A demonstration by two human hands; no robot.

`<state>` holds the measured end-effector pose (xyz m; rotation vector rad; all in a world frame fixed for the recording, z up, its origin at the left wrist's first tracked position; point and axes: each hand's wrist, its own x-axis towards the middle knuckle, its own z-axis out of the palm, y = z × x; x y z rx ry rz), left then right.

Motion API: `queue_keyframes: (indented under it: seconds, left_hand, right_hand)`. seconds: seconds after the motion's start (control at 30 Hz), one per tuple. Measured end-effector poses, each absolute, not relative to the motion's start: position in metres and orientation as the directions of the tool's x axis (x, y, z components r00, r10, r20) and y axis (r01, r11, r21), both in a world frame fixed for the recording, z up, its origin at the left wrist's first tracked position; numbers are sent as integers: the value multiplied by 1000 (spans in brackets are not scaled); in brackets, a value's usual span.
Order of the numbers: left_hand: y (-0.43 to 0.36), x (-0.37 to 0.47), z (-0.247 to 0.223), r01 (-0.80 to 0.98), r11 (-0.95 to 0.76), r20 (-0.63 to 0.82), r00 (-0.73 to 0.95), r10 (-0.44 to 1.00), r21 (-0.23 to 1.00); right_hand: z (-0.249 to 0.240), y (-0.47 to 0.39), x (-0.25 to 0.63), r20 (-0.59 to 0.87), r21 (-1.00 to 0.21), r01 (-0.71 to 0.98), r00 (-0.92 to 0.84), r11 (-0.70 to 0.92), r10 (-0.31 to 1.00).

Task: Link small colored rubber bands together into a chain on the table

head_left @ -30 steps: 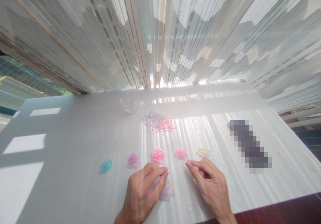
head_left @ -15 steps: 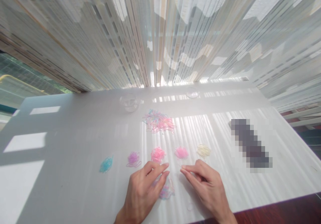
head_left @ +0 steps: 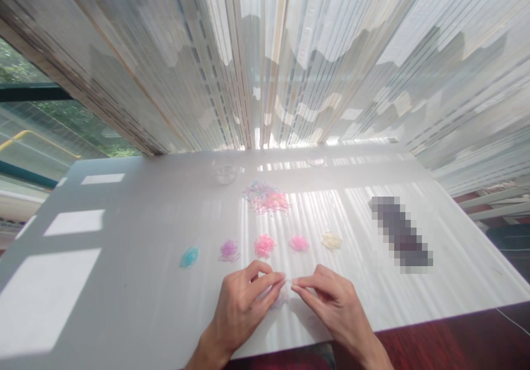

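Note:
My left hand (head_left: 248, 298) and my right hand (head_left: 335, 298) are close together near the front of the table, thumb and index finger pinched on each. A thin pale strand, seemingly a small rubber band (head_left: 289, 280), spans the narrow gap between the fingertips. Beneath the left fingers lies a mixed pile of bands (head_left: 281, 299), partly hidden. Beyond the hands runs a row of small sorted piles: blue bands (head_left: 189, 257), purple bands (head_left: 229, 250), bright pink bands (head_left: 264, 245), light pink bands (head_left: 298, 243) and pale yellow bands (head_left: 332, 241).
A larger mixed heap of bands (head_left: 268, 197) lies farther back. Behind it stand a clear bowl (head_left: 224, 172) and a clear lid or dish (head_left: 317, 161). A pixelated dark object (head_left: 401, 234) rests at the right of the white table (head_left: 144, 304). Sheer curtains (head_left: 265, 61) hang behind.
My hands have come closer together, and a thin strand now shows between their fingertips. The view has shifted, bringing the table's front edge in.

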<state>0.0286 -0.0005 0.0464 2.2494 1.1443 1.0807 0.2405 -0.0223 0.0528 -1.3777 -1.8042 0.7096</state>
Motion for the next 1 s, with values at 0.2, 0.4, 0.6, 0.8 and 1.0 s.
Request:
queue_keyframes:
  seconds: [0.2, 0.4, 0.6, 0.8, 1.0]
  left_hand:
    - [-15, 13, 51, 528, -540, 432, 324, 842, 655]
    - [-17, -35, 46, 794, -207, 312, 23, 950, 572]
    - [-6, -52, 49, 881, -43, 174, -45, 984, 471]
    - [3, -46, 53, 895, 9, 44, -32, 999, 446]
    - [6, -42, 59, 908, 56, -52, -38, 998, 415]
  right_hand:
    - [53, -33, 236, 232, -786, 554, -149, 275, 961]
    - [31, -41, 239, 216, -768, 603, -73, 215, 974]
    - [20, -47, 240, 199, -769, 613, -39, 181, 979]
    - [22, -51, 242, 208, -782, 592, -45, 194, 977]
    - [24, -60, 253, 196, -784, 593, -43, 183, 980]
